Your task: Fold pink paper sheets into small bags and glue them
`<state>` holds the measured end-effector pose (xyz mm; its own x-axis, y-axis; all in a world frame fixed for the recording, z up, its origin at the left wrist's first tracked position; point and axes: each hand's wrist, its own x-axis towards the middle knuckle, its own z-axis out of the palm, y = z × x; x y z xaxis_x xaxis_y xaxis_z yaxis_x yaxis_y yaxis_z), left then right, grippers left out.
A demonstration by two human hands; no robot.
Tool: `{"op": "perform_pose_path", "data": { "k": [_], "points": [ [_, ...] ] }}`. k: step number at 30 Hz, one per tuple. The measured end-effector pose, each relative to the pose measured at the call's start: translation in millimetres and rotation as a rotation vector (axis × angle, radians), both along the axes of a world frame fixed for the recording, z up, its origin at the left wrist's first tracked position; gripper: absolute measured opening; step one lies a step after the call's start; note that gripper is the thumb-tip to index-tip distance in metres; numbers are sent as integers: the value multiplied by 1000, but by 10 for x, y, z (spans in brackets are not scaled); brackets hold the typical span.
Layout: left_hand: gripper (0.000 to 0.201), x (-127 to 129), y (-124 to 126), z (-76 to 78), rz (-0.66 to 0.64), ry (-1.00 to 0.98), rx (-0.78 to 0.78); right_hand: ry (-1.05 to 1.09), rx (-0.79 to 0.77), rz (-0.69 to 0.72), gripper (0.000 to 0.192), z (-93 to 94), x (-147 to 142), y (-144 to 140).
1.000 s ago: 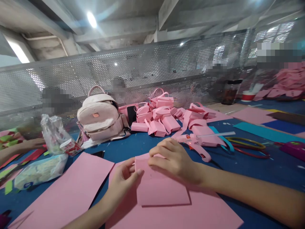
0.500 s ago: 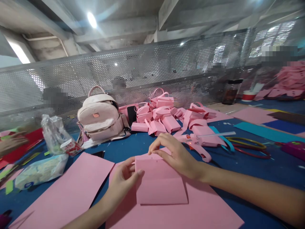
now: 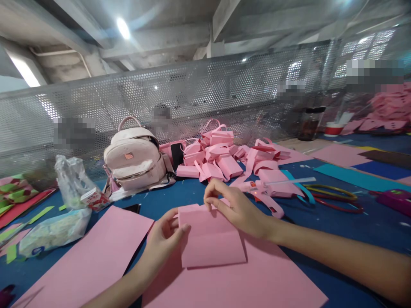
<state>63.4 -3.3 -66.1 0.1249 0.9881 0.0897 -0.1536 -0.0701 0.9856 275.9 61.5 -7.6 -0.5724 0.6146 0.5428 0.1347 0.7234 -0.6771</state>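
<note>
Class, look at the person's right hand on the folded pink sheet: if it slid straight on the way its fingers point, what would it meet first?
The right hand points up-left across the folded pink sheet. Probably bare blue table first, then the pink backpack; depth is unclear.

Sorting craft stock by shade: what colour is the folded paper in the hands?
Pink; the folded paper shows best in the head view.

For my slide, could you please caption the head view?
Both hands, left hand and right hand, hold a folded pink sheet over pink paper on a blue table, glue gun nearby.
</note>
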Motion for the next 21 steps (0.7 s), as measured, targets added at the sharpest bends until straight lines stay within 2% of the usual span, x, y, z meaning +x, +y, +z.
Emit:
{"op": "perform_pose_path", "data": {
  "k": [3,6,10,12,14,15,16,19,21],
  "points": [
    [44,-114,104,14,137,67,93,45,-71,-22,13,-19,-2,38],
    [41,-268,254,-29,305,194,274,78,-201,-10,12,-44,-16,69],
    [48,-399,347,-110,401,285,384,107,-357,9,15,-68,-46,77],
    [54,-393,282,-95,475,468,573,110,-425,17,13,-80,-61,58],
    [61,-338,153,-39,534,714,858,85,-476,15,14,-103,-82,17],
    [59,-296,78,-4,534,797,1025,67,-494,14,14,-122,-97,-10],
    [57,-249,6,27,480,855,1112,53,-515,21,14,-147,-113,-43],
    [40,-115,-137,67,270,947,1040,66,-604,90,16,-246,-173,-157],
    [38,-68,-156,43,191,984,1045,93,-688,144,19,-314,-211,-233]
  ]
}}
